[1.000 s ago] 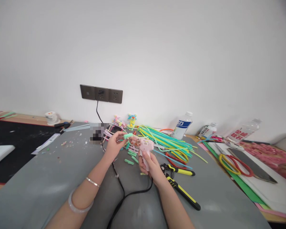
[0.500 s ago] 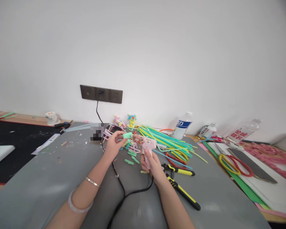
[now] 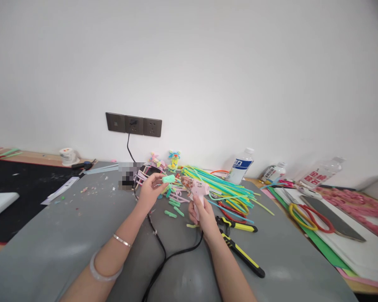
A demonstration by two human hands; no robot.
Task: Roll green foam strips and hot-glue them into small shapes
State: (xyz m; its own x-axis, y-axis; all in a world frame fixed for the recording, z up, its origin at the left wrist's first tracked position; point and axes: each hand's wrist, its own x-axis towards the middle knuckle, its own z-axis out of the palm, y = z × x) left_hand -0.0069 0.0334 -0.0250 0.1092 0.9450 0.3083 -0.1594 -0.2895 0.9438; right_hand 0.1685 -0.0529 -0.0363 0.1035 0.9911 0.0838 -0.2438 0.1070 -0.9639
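My left hand [image 3: 149, 191] pinches a short mint-green fuzzy pipe cleaner piece [image 3: 168, 179] between thumb and fingers. My right hand [image 3: 203, 214] is wrapped round the handle of a pink hot glue gun [image 3: 200, 188], its messy, crusted nozzle pointing left. A small gap separates the nozzle from the green piece. Below them, several loose green pipe cleaner pieces [image 3: 170, 214] lie on the grey table mat [image 3: 182, 268]. Behind the glue gun a bundle of long green, teal and yellow pipe cleaners [image 3: 220, 184] spreads to the right.
Yellow-and-black pliers [image 3: 242, 253] lie open right of my right forearm. Black cables [image 3: 159, 239] run across the mat towards me. A bottle [image 3: 241, 165] and small fuzzy figures [image 3: 174, 160] stand by the wall. Scissors [image 3: 311, 218] lie on papers at right.
My right hand has drawn the glue gun slightly right, so its nozzle is now apart from the green piece. My left hand has stayed in place.
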